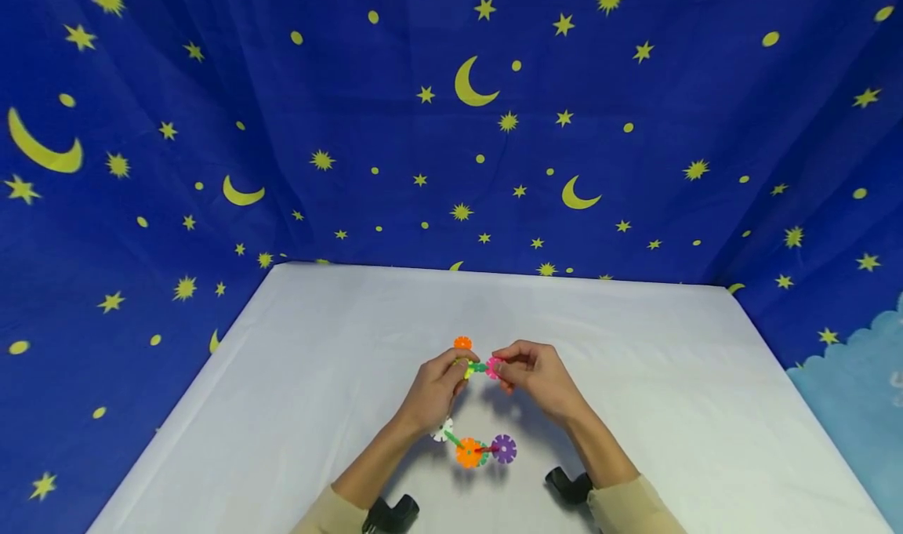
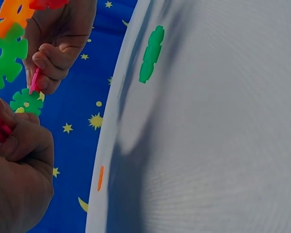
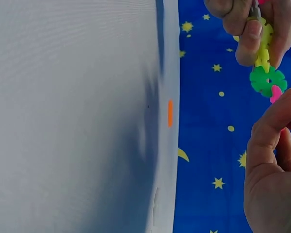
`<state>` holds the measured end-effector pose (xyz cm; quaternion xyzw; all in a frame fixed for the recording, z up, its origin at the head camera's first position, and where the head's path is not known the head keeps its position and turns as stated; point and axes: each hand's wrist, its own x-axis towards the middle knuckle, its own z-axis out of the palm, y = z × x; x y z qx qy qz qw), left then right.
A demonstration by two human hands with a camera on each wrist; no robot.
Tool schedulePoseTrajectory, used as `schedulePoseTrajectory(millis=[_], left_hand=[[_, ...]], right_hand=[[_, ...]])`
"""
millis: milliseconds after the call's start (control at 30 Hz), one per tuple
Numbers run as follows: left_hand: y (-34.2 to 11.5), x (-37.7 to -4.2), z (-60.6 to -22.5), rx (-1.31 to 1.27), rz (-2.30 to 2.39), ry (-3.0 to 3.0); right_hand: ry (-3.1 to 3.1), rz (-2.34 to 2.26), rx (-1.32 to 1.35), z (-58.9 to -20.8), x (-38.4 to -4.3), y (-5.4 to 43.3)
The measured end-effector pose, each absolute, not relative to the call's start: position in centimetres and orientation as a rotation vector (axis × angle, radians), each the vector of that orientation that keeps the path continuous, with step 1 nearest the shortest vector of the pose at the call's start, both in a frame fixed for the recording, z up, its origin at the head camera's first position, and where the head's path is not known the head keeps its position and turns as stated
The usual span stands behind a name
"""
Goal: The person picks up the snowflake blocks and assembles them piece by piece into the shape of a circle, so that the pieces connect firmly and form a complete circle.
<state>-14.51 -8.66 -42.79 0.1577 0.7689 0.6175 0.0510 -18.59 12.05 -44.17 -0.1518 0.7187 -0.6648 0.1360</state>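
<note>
Notched plastic discs are joined in a chain between my hands. In the head view my left hand (image 1: pixel 432 393) pinches the chain by a yellow disc (image 1: pixel 468 370). My right hand (image 1: pixel 542 379) pinches a pink disc (image 1: pixel 493 368), which meets a green disc (image 1: pixel 478 368) between the hands. The right wrist view shows the green disc (image 3: pixel 267 81) joined to a yellow one (image 3: pixel 263 58), with the pink disc (image 3: pixel 275 93) at its edge. Below the left hand hang a white disc (image 1: pixel 442 430), an orange disc (image 1: pixel 468 453) and a purple disc (image 1: pixel 504 448).
A loose orange disc (image 1: pixel 462 343) lies on the white-covered table (image 1: pixel 635 338) beyond the hands. A green piece (image 2: pixel 152 54) shows edge-on against the white cloth in the left wrist view. Blue star-patterned cloth (image 1: pixel 395 126) stands behind the table.
</note>
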Motion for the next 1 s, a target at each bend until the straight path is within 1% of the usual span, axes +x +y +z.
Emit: schedulePoseTrajectory(millis=[233, 333, 600, 800, 1000], left_hand=[[-8.5, -15.7, -45.5, 0.445, 1.892, 2.36], [-8.4, -16.0, -46.1, 0.451, 1.901, 2.373], [-8.4, -15.9, -45.8, 0.478, 1.842, 2.475], [-8.5, -16.0, -45.3, 0.382, 1.775, 2.425], [-9.2, -16.4, -44.9, 0.263, 1.914, 2.282]], right_hand=[[2.142, -1.912, -0.437, -44.3, -18.5, 11.9], [2.172, -1.92, -0.423, -44.6, -18.5, 11.8], [2.196, -1.956, -0.457, -44.9, -18.3, 11.5], [2.153, -1.953, -0.446, -44.8, -18.3, 11.4], [2.121, -1.927, -0.482, -44.6, -18.4, 11.6]])
